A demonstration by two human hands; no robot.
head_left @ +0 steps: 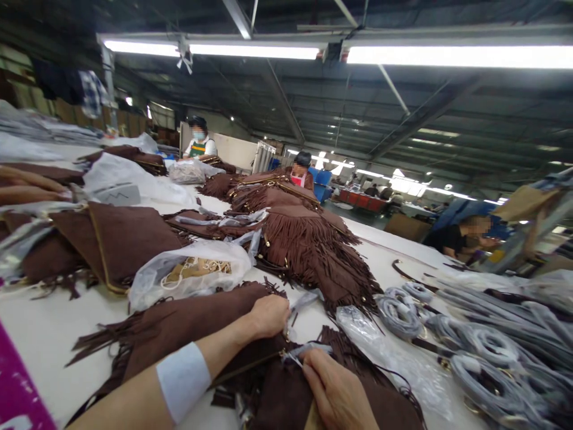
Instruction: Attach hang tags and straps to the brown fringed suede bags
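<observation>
My left hand (pixel 270 315) is closed at the edge of a dark brown fringed bag (pixel 179 325), near its zipper; what its fingers grip is hidden. To the right and lower, my right hand (pixel 333 382) pinches a strip of pale translucent wrapping (pixel 308 349) at the zipper end of brown fringed material. Past my hands, a pile of brown fringed bags (pixel 295 239) lies on the white table (pixel 38 334). Beside that pile sits a clear plastic bag (pixel 192 269) with tan tags and white strings.
Coiled grey-wrapped straps (pixel 487 346) and crumpled clear plastic (pixel 394 358) lie at the right. More brown bags (pixel 129 239) and white plastic (pixel 134 179) cover the left. Another person's hand (pixel 31 185) reaches in at the left edge. Several people sit or stand beyond the table.
</observation>
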